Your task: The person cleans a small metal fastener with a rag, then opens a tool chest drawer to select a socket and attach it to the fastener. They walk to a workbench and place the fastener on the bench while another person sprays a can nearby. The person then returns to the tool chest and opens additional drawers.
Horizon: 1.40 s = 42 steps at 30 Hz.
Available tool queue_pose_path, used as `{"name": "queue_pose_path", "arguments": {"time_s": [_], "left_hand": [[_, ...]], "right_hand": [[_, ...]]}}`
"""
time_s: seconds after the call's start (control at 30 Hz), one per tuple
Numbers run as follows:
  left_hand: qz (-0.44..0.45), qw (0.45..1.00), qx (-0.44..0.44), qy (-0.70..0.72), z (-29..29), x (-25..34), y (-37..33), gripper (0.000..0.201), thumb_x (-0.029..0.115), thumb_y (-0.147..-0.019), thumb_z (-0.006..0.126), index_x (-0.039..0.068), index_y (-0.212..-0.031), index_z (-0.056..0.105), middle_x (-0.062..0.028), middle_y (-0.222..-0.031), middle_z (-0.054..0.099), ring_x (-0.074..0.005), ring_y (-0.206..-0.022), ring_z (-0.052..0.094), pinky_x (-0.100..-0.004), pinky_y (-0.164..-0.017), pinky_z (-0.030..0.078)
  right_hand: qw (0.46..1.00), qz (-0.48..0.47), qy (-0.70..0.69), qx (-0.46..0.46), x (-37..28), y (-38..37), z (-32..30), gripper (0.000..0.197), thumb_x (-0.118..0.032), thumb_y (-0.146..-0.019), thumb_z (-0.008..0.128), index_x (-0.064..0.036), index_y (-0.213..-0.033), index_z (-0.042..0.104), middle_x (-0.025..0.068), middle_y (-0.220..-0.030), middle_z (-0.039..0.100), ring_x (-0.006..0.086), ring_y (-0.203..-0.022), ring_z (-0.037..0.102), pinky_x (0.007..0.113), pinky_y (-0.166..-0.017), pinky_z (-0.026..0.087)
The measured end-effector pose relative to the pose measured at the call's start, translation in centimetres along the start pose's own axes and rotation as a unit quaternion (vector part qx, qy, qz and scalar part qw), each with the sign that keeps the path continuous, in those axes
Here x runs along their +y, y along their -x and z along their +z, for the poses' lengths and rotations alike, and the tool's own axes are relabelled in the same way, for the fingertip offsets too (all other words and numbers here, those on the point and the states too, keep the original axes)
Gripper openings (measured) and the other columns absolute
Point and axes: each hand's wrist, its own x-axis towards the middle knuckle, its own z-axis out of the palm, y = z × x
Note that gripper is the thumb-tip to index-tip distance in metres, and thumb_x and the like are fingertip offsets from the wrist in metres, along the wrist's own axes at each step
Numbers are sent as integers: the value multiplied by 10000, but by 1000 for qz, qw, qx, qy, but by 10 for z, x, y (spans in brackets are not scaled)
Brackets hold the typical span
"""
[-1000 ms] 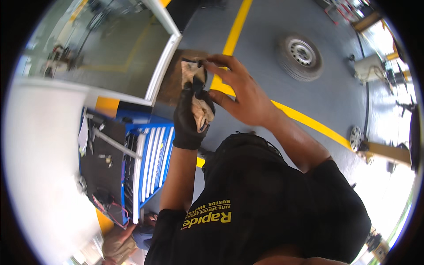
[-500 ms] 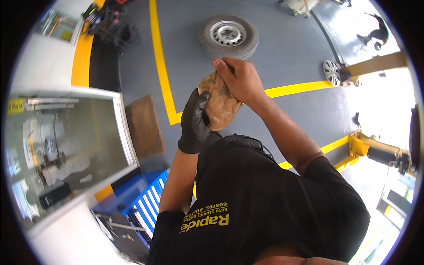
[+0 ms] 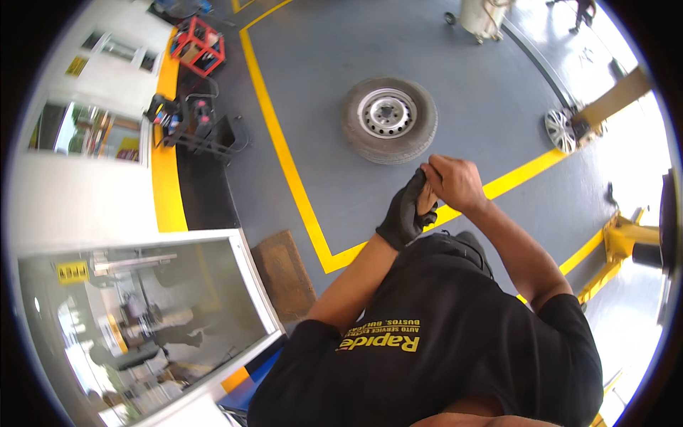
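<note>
My left hand [image 3: 404, 215] wears a black glove and is raised in front of my chest, fingers curled. My bare right hand [image 3: 455, 182] meets it from the right and pinches at the gloved fingertips. A small tan piece [image 3: 427, 204], a glove or a cloth, shows between the two hands, and both close on it. Most of it is hidden by my fingers. Below the hands are my black shirt and both forearms.
A wheel with a tyre [image 3: 388, 118] lies flat on the grey floor beyond my hands, inside yellow floor lines [image 3: 284, 164]. A brown mat [image 3: 284, 274] lies by a glass-walled booth [image 3: 142, 313]. A black tool stand [image 3: 203, 132], a red cart [image 3: 199, 44] and a yellow lift arm [image 3: 626, 238] stand around.
The view has swung from the blue tool drawers to the open floor. The tan piece, plainly seen over the gloved hand before, is now bunched between the two hands.
</note>
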Motion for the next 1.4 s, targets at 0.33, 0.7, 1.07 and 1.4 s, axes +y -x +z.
{"name": "queue_pose_path", "arguments": {"time_s": [0.33, 0.7, 1.07, 1.4], "left_hand": [[-96, 994, -14, -40, 126, 36, -248, 338, 148, -1087, 482, -68, -1344, 523, -160, -1158, 693, -274, -1068, 700, -383, -1008, 582], [-96, 994, 55, -17, 168, -4, -447, 162, 194, -1076, 554, 79, -1170, 618, -35, -957, 676, -115, -727, 660, -262, -595, 538], [26, 998, 47, -23, 218, 80, -545, 344, 196, -1056, 595, 48, -1368, 586, -109, -1231, 710, -154, -979, 715, -282, -804, 589], [114, 968, -17, -224, 283, 134, -572, 444, 14, -986, 595, -38, -1418, 504, -226, -1330, 650, -251, -1091, 709, -338, -919, 604]], "right_hand": [[938, 247, -230, 78, 206, -63, -128, 574, -564, -941, 684, 9, -954, 650, 201, -877, 688, 312, -794, 682, 402, -734, 537], [984, 36, -174, 2, 371, -141, -238, 516, -18, -944, 558, -154, -1441, 534, 133, -1330, 596, 346, -1189, 621, 431, -1010, 517], [828, 279, -457, 168, 453, -262, -296, 419, -392, -1072, 557, 3, -1132, 684, 69, -915, 667, 134, -875, 616, 314, -850, 516], [948, 73, -309, 26, 456, -300, -361, 273, -47, -993, 579, -43, -1238, 699, 56, -1031, 735, 167, -941, 703, 343, -867, 558]]}}
